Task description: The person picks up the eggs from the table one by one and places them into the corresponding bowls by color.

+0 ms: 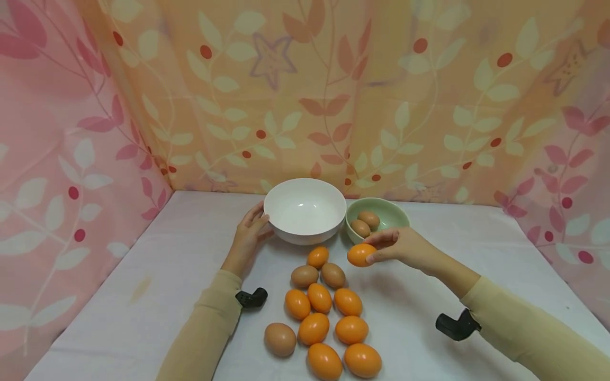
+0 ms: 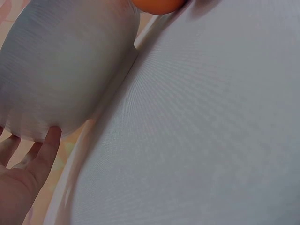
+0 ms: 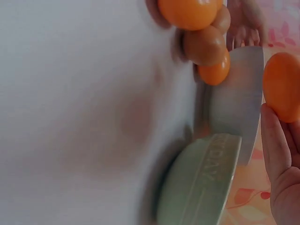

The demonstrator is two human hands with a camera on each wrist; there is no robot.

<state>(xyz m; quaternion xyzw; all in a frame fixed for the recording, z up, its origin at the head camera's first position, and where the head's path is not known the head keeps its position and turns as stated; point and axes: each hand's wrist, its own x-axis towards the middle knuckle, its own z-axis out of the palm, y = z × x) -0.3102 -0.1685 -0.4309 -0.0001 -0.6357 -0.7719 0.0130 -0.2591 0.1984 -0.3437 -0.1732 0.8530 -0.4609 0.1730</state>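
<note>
My right hand (image 1: pixel 397 246) pinches an orange egg (image 1: pixel 360 255) between thumb and fingers. It is held in front of the green bowl (image 1: pixel 395 217), in which two brown eggs (image 1: pixel 368 219) lie. In the right wrist view the held egg (image 3: pixel 282 86) shows above the fingertips (image 3: pixel 272 115). With its fingers fairly straight, my left hand (image 1: pixel 249 233) touches the left side of the white bowl (image 1: pixel 305 211), whose visible inside holds nothing. The left wrist view shows the fingertips (image 2: pixel 54 133) against the bowl's outer wall (image 2: pixel 70 65).
On the white cloth (image 1: pixel 162 286) several orange eggs (image 1: pixel 351 329) and a few brown eggs (image 1: pixel 280 339) lie in a loose cluster before the bowls. The two bowls stand side by side near the back edge. Patterned curtains (image 1: pixel 305 95) hang behind and at both sides.
</note>
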